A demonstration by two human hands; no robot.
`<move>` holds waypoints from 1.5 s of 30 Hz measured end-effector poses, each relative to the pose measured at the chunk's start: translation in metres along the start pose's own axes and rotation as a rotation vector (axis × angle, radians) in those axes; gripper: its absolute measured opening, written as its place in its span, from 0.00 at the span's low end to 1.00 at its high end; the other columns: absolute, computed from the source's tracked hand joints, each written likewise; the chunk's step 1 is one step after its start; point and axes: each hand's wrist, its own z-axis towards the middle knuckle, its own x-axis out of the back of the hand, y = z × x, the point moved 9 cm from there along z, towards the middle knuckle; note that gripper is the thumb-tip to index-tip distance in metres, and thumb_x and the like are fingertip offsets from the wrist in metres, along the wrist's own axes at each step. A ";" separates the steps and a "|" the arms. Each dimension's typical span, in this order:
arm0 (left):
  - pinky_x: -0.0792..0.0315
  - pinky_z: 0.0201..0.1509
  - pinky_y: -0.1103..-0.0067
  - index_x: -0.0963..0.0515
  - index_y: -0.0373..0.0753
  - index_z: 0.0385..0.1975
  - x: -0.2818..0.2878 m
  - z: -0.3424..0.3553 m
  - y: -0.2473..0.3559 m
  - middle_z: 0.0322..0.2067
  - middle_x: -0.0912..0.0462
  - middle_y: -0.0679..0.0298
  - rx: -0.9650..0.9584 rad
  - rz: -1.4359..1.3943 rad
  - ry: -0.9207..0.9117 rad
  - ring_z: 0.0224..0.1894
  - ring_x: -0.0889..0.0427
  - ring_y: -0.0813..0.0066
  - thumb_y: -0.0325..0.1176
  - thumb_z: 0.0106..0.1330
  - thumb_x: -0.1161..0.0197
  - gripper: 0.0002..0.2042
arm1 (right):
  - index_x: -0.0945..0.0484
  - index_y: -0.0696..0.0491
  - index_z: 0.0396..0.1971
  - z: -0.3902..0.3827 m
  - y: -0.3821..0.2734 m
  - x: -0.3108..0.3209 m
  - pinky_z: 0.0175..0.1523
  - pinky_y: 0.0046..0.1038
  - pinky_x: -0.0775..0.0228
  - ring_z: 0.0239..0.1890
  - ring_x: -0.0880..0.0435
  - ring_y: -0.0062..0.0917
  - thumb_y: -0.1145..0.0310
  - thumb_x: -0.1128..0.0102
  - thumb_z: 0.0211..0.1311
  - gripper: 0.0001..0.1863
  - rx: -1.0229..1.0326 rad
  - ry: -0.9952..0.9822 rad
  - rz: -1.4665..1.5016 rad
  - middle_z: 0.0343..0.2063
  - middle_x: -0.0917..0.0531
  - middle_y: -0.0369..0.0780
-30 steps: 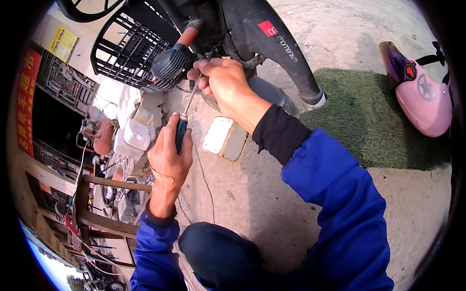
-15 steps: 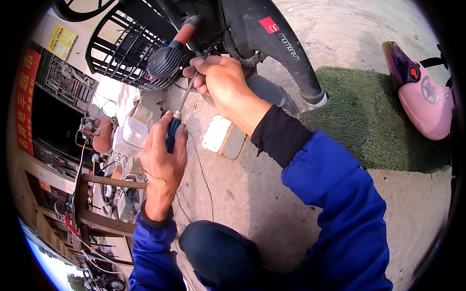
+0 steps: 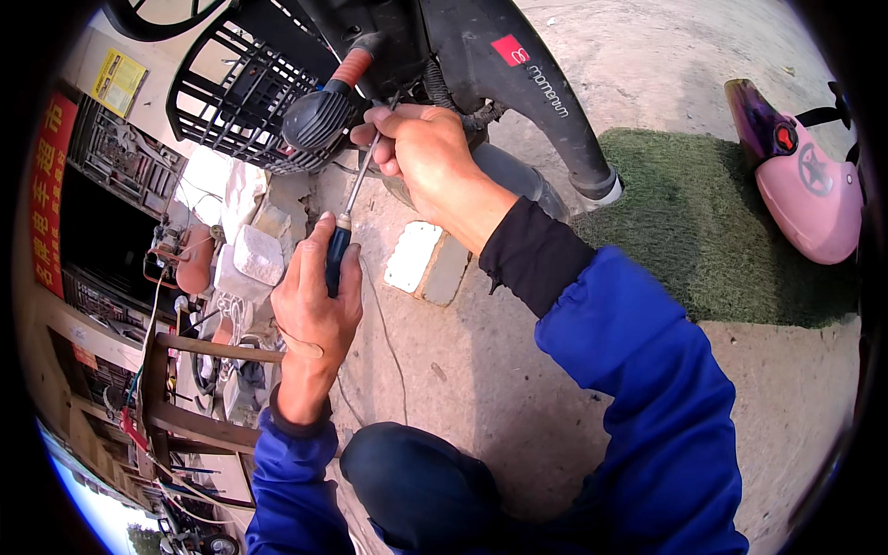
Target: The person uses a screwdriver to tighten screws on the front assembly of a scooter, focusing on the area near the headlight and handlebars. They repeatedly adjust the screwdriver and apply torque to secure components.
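Observation:
My left hand (image 3: 314, 296) is closed around the dark blue handle of a screwdriver (image 3: 339, 254). Its metal shaft runs up and to the right, toward the underside of a black vehicle part (image 3: 444, 42). My right hand (image 3: 421, 153) has its fingers curled by the upper shaft, under that part; the screwdriver's tip and whatever the right fingertips pinch are hard to make out. Just left of the right fingers is a black ribbed piece (image 3: 317, 120) joined to an orange-red section (image 3: 351, 68). A black corrugated tube (image 3: 437, 83) hangs behind the right hand.
A black slatted basket (image 3: 222, 83) stands at upper left. Below my right hand a pale block (image 3: 425, 264) lies on the concrete. To the right are a green mat (image 3: 684, 222) and a pink helmet (image 3: 814, 203). A wooden frame (image 3: 199, 421) and cluttered parts stand at left.
My left hand has shifted slightly right with the screwdriver, whose handle now stands a little more upright. The right hand stays nearly in place.

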 end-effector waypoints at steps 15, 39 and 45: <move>0.47 0.12 0.91 0.28 0.32 0.57 -0.046 -0.013 -0.032 0.36 0.21 0.55 0.858 -1.614 -0.261 0.14 0.38 0.88 0.36 0.77 0.43 0.16 | 0.22 0.48 0.50 -0.074 -0.154 0.012 0.49 0.43 0.28 0.52 0.20 0.35 0.52 0.18 0.45 0.33 1.244 0.369 -1.531 0.50 0.19 0.45; 0.45 0.11 0.91 0.29 0.32 0.57 -0.055 -0.017 -0.028 0.37 0.22 0.56 0.888 -1.707 -0.288 0.14 0.37 0.89 0.36 0.75 0.43 0.17 | 0.50 0.48 0.78 -0.075 -0.124 0.008 0.64 0.57 0.44 0.62 0.36 0.58 0.61 0.16 0.36 0.66 1.183 0.440 -1.804 0.69 0.44 0.61; 0.45 0.11 0.91 0.28 0.32 0.58 -0.057 -0.021 -0.030 0.37 0.22 0.55 0.874 -1.737 -0.265 0.15 0.36 0.89 0.35 0.76 0.43 0.17 | 0.50 0.36 0.79 -0.064 -0.105 0.025 0.65 0.54 0.45 0.69 0.41 0.54 0.47 0.12 0.30 0.72 1.303 0.457 -1.846 0.72 0.50 0.59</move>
